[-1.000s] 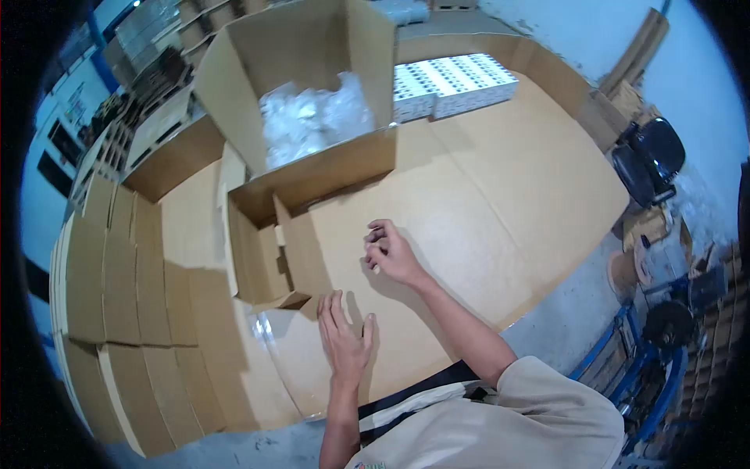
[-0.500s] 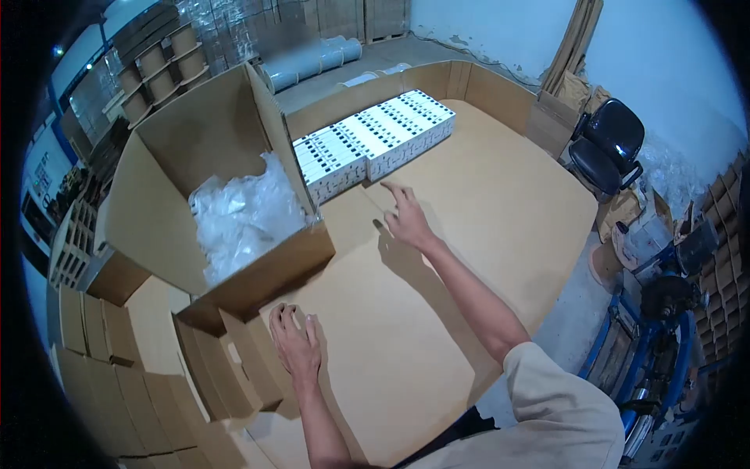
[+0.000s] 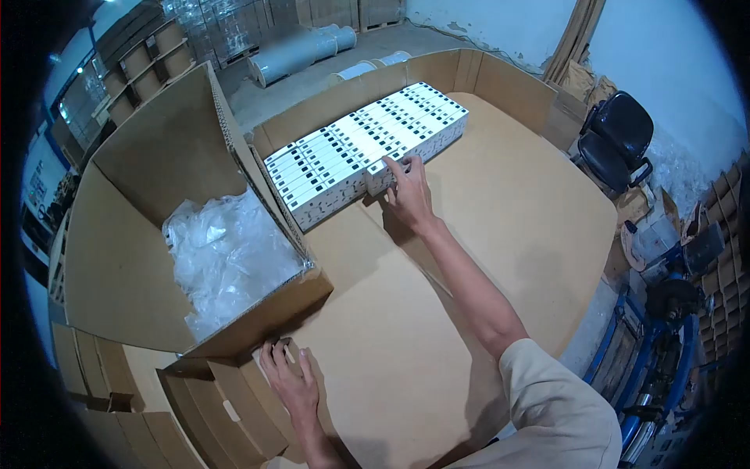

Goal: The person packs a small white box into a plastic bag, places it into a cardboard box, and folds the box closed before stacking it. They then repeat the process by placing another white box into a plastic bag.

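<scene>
My right hand point(image 3: 410, 197) reaches to the front edge of a long row of white rectangular modules point(image 3: 344, 152) with black square marks along their tops. Its fingertips are closed over the near end of one module where the row steps forward. Lower down, my left hand point(image 3: 293, 383) has its fingers bent and its thumb apart. It rests by the edge of an open cardboard tray point(image 3: 246, 406), with a pale edge beside the fingertips. Whether those fingers press on anything is hidden.
A tall open carton point(image 3: 148, 172) holding crumpled clear plastic point(image 3: 226, 254) stands left of the modules. A cardboard wall point(image 3: 508, 90) borders the brown tabletop point(image 3: 531, 203). Beyond it are a black chair point(image 3: 617, 141) and blue metal equipment point(image 3: 617, 344) on the right.
My right hand has gone from hovering in front of the row to touching a module's end. My left hand stays beside the tray. The camera view has shifted.
</scene>
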`<state>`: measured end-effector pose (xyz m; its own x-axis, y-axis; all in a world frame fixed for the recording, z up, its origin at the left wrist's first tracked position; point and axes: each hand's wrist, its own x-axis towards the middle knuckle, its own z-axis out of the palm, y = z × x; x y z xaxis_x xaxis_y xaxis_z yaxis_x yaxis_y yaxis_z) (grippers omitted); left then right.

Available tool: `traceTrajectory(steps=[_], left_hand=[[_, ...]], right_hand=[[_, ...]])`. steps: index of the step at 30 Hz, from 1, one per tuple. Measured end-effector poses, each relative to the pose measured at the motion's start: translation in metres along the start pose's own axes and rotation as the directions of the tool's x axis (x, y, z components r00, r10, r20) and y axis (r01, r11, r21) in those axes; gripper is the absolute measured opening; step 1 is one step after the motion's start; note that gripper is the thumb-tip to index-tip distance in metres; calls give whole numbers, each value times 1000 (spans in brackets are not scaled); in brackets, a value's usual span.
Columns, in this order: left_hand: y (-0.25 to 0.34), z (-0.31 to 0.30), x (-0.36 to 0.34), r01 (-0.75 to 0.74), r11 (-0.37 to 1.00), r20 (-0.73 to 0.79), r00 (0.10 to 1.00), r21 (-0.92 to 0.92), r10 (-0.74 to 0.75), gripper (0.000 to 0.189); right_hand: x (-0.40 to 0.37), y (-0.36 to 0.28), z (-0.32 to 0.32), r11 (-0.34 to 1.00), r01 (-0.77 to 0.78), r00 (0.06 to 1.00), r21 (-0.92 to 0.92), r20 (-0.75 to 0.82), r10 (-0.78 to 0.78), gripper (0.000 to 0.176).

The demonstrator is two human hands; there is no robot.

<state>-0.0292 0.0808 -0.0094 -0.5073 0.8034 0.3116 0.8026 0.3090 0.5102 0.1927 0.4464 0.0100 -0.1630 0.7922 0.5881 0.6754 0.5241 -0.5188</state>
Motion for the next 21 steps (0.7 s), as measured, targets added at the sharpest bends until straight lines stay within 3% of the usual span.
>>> traceTrajectory(steps=[7, 14, 17, 21], left_hand=[[8, -2, 3, 11, 1000, 9, 1000, 12, -11, 36], [6, -6, 3, 38, 999, 71, 997, -23, -36, 33], [11, -9, 2, 6, 999, 51, 999, -36, -4, 31], [5, -8, -2, -9, 997, 33, 999, -76, 11, 31]], right_hand=[[5, 10, -8, 988, 142, 979, -63, -137, -150, 47], [-1, 29, -21, 986, 165, 986, 6, -31, -165, 39], [-13, 20, -41, 992, 126, 992, -27, 19, -125, 37], [-46, -11, -72, 995, 61, 996, 78, 58, -66, 34]])
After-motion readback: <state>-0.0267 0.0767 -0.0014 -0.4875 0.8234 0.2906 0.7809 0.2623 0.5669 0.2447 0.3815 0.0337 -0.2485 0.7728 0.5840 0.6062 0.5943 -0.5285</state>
